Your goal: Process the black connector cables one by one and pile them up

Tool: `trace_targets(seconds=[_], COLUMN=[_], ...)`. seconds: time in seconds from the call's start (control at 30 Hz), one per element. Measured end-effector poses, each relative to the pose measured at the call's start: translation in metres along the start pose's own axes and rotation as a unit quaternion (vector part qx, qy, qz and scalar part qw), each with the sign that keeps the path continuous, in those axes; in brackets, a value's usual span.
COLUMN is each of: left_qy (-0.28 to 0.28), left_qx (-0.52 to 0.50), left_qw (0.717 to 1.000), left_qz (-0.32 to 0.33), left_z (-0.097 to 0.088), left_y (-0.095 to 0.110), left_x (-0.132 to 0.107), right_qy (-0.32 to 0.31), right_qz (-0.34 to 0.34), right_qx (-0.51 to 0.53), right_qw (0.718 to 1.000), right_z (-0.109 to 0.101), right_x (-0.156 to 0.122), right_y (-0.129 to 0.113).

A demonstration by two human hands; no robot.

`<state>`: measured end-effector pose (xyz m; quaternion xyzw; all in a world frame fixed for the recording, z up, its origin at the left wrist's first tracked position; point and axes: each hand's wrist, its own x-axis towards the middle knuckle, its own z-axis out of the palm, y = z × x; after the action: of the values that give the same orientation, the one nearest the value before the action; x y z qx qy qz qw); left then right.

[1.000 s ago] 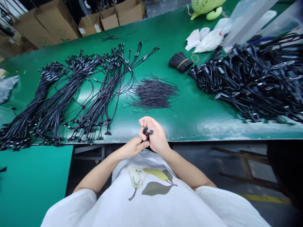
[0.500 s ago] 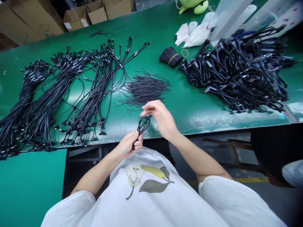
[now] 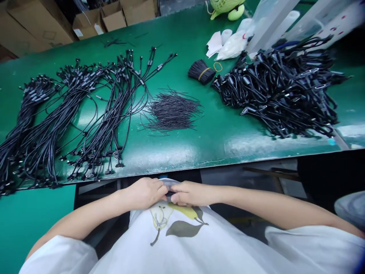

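My left hand (image 3: 142,193) and my right hand (image 3: 191,193) meet in front of my chest, just below the table's near edge. Between them they press a small transparent plastic bag (image 3: 169,183) with a blue top edge. A bit of black cable (image 3: 170,194) shows inside it, and my fingers hide most of the rest. Neither hand touches the items on the green work table (image 3: 182,152). Beyond my hands lies a loose pile of short black wires (image 3: 171,112).
Long black cable bundles (image 3: 76,114) fan across the table's left half, and a black cable heap (image 3: 279,91) sits at the right. Between them are a tied wire bunch (image 3: 201,71) and a yellow rubber band (image 3: 218,67). Cardboard boxes (image 3: 114,15) stand behind the table.
Both hands have dropped from above the table edge to my chest and come together. The black cable loop held up earlier has given way to the plastic bag between them.
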<state>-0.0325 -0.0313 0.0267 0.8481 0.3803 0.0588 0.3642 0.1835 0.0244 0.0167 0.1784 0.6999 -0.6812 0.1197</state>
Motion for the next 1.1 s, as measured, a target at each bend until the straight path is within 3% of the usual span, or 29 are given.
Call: trace_targets(seconds=[0.07,0.1,0.17,0.2,0.27,0.33,0.37,0.43,0.53,0.67,0.77,0.87,0.93,1.0,1.03,1.1], left_qy=[0.003,0.007,0.024,0.039,0.073,0.075,0.062,0.029,0.013,0.015,0.036,0.073,0.100,0.143,0.172,0.234], left_qx=[0.011,0.017,0.020,0.012,-0.032,-0.112,-0.155,-0.220,-0.226,-0.197,-0.144,-0.058,-0.071,-0.165,-0.236,-0.385], left_qw=[1.000,1.000,0.997,0.994,0.986,0.977,0.972,0.962,0.959,0.957,0.963,0.971,0.968,0.947,0.923,0.851], left_qz=[-0.003,-0.017,-0.067,-0.097,-0.148,-0.164,-0.163,-0.158,-0.171,-0.211,-0.224,-0.219,-0.219,-0.236,-0.250,-0.269], left_z=[0.006,0.008,0.008,0.005,-0.003,-0.011,-0.014,-0.013,-0.007,-0.006,-0.007,-0.002,0.002,0.003,0.003,0.002], left_y=[-0.011,-0.016,-0.025,-0.027,-0.027,-0.024,-0.023,-0.022,-0.023,-0.026,-0.026,-0.029,-0.033,-0.039,-0.042,-0.046], left_x=[0.002,0.005,0.012,0.017,0.025,0.031,0.033,0.035,0.035,0.035,0.035,0.036,0.036,0.036,0.035,0.036], right_qy=[-0.006,0.013,0.110,0.174,0.281,0.321,0.321,0.304,0.275,0.288,0.293,0.257,0.229,0.261,0.314,0.449], right_qz=[0.043,0.049,0.030,0.009,-0.037,-0.076,-0.093,-0.125,-0.153,-0.153,-0.138,-0.109,-0.112,-0.125,-0.116,-0.054], right_qx=[0.108,0.100,-0.046,-0.160,-0.381,-0.520,-0.561,-0.616,-0.660,-0.662,-0.653,-0.625,-0.582,-0.523,-0.495,-0.456], right_qw=[0.993,0.994,0.992,0.972,0.880,0.788,0.757,0.716,0.683,0.675,0.685,0.729,0.772,0.802,0.802,0.767], right_z=[0.003,0.003,-0.001,-0.004,-0.013,-0.022,-0.026,-0.031,-0.037,-0.041,-0.041,-0.044,-0.056,-0.077,-0.091,-0.118], right_x=[0.010,0.015,0.025,0.027,0.028,0.025,0.023,0.020,0.020,0.026,0.031,0.035,0.035,0.031,0.028,0.023], right_y=[0.010,0.015,0.025,0.027,0.028,0.026,0.024,0.022,0.024,0.028,0.027,0.024,0.024,0.029,0.034,0.048])
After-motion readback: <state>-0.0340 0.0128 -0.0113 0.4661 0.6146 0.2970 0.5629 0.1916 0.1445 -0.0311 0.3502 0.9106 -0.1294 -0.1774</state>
